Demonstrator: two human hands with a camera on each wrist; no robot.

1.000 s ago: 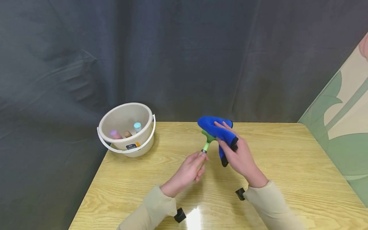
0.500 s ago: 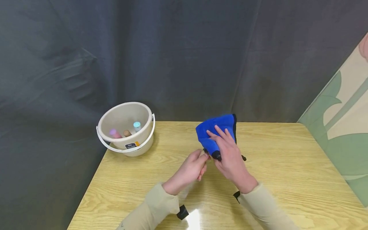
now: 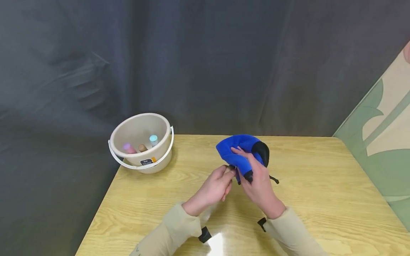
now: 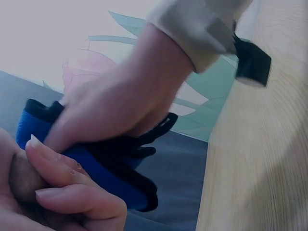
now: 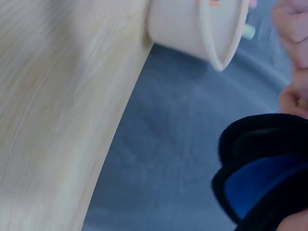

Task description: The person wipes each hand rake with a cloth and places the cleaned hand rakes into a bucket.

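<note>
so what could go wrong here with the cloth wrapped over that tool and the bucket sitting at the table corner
The blue cloth hides the tool's head, so the right hand is working by feel and could slip off it. The left hand grips only the handle's end, a hold that may twist if rubbed hard. The bucket stands at the table's far left corner, so a stray sweep of an arm could tip it off.

My head view is evenly lit and fairly sharp, with overhead glare on the table near its front edge. Both wrist views look dimmer and washed out; I see motion blur smearing the wood grain and close-up softness.
</note>
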